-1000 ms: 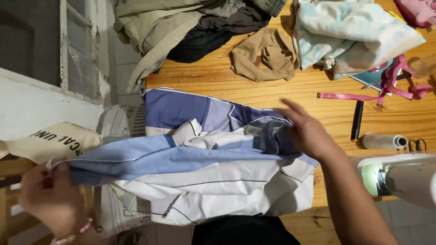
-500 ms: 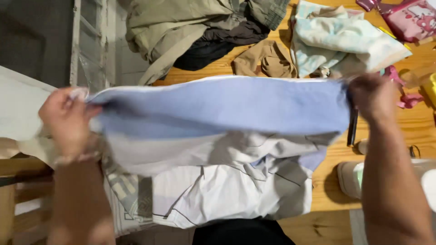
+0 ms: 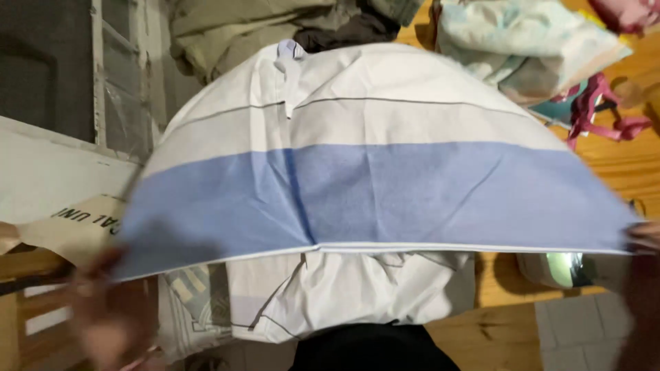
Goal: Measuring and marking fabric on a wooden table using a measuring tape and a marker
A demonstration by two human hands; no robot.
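Left hand (image 3: 113,312): blurred, low at the left; closed on the lower left corner of the blue and white cloth (image 3: 385,178), as far as the blur lets one judge.
Right hand (image 3: 643,237): mostly out of frame at the right edge; fingers pinch the lower right corner of the same cloth.
Held item: cloth with a white upper panel, a broad blue band and a white-piped lower hem, stretched taut between the two grips and lifted so that it billows upward; holding it by opposite corners spreads it flat and open.
Directly under the grips: more of the white fabric (image 3: 344,295) hangs loose beneath the hem.
Beyond the cloth, far side: an olive garment heap (image 3: 227,27) and a pale folded textile (image 3: 522,48) lie on the wooden table (image 3: 619,154).
Near the right grip: pink straps (image 3: 605,113) on the table; a white machine with a greenish light (image 3: 567,268) sits just below the hem.
Near the left grip: a cream printed bag (image 3: 75,223) and a window frame (image 3: 117,75).
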